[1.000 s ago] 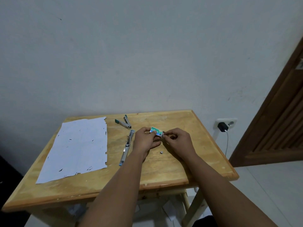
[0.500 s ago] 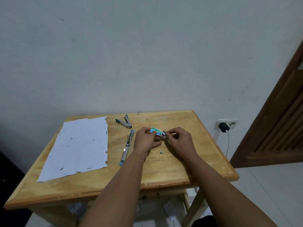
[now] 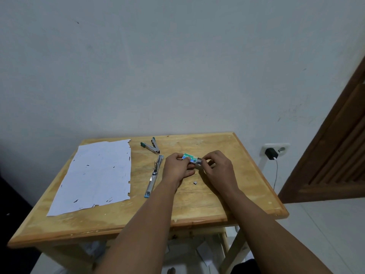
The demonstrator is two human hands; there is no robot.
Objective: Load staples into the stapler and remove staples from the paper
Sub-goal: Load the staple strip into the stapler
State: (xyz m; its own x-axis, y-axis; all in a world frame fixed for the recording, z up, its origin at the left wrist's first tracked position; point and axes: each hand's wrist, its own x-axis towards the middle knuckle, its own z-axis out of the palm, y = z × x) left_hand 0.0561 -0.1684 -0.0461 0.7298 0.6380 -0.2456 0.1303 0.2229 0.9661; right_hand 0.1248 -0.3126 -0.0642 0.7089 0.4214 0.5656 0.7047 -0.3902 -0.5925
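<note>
Both your hands on the staple box (image 3: 192,158), held over the table (image 3: 227,200).

Left to right: the paper (image 3: 94,175) lies flat on the table's left half, its edges ragged and its face dotted with dark marks. Just right of it, the stapler (image 3: 154,176) lies opened out flat, and the remover (image 3: 151,145) sits behind it, near the table's back edge. Your left hand (image 3: 176,168) pinches the box's left end between thumb and fingers. Your right hand (image 3: 218,171) pinches the right end, where a grey tray seems to stick out; the view is too small to be sure. A small grey bit (image 3: 195,182), possibly staples, lies on the wood below the box, between your wrists.
</note>
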